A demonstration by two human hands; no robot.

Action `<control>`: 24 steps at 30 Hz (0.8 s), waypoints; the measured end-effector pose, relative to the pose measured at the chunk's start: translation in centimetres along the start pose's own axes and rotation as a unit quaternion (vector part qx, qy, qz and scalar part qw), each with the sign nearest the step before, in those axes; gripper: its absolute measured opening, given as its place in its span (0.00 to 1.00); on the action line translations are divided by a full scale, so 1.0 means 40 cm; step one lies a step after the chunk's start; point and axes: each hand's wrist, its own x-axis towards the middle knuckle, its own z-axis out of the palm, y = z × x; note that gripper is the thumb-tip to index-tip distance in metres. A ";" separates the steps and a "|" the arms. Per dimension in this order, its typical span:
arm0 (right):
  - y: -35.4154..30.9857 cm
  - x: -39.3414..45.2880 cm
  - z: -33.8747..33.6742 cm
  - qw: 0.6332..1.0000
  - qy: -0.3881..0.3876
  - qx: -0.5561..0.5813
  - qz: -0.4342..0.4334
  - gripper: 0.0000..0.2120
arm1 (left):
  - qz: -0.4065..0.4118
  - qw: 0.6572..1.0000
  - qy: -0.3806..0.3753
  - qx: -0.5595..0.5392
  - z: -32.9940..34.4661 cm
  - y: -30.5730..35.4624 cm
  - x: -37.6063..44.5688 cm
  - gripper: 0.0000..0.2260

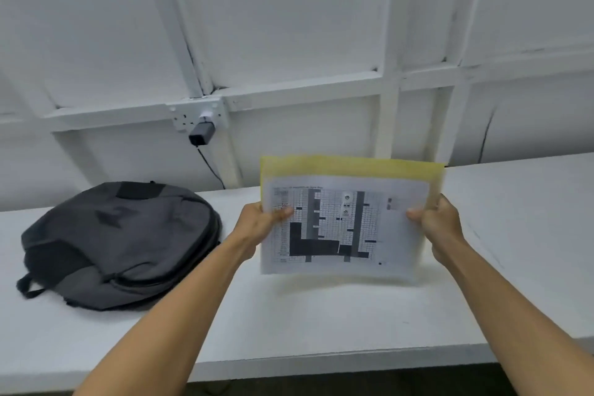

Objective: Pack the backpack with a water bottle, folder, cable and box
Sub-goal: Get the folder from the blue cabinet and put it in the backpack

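A yellow see-through folder (350, 167) with a printed grid sheet inside is held upright above the white table (321, 315), its lower edge just off the surface. My left hand (260, 225) grips its left edge and my right hand (440, 222) grips its right edge. A dark grey backpack (119, 244) lies flat on the table to the left, apart from the folder, and looks zipped shut. No water bottle, cable or box shows on the table.
On the white panelled wall behind the table sits a socket with a black charger (202, 133) plugged in; its black wire drops behind the table. The table's front edge (321, 360) runs across the bottom of the view.
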 end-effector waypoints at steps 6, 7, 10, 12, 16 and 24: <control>0.000 -0.002 0.219 0.998 -0.006 0.020 -0.051 0.17 | 0.015 0.998 0.030 -0.054 -0.170 -0.050 0.072 0.09; -0.002 0.003 0.246 0.998 -0.005 0.026 -0.058 0.17 | 0.021 0.997 0.033 -0.059 -0.192 -0.060 0.093 0.09; -0.003 0.007 0.266 0.997 -0.006 0.044 -0.062 0.17 | 0.039 0.997 0.029 -0.063 -0.211 -0.086 0.132 0.10; 0.019 0.015 0.259 0.998 -0.008 0.039 -0.054 0.17 | 0.047 0.997 0.020 -0.058 -0.207 -0.105 0.153 0.10; 0.064 0.035 0.248 0.998 -0.034 0.026 -0.055 0.17 | 0.034 0.997 -0.001 -0.063 -0.191 -0.157 0.166 0.17; 0.063 0.114 0.219 0.991 -0.126 -0.029 -0.044 0.19 | 0.017 0.997 0.027 -0.069 -0.182 -0.174 0.182 0.14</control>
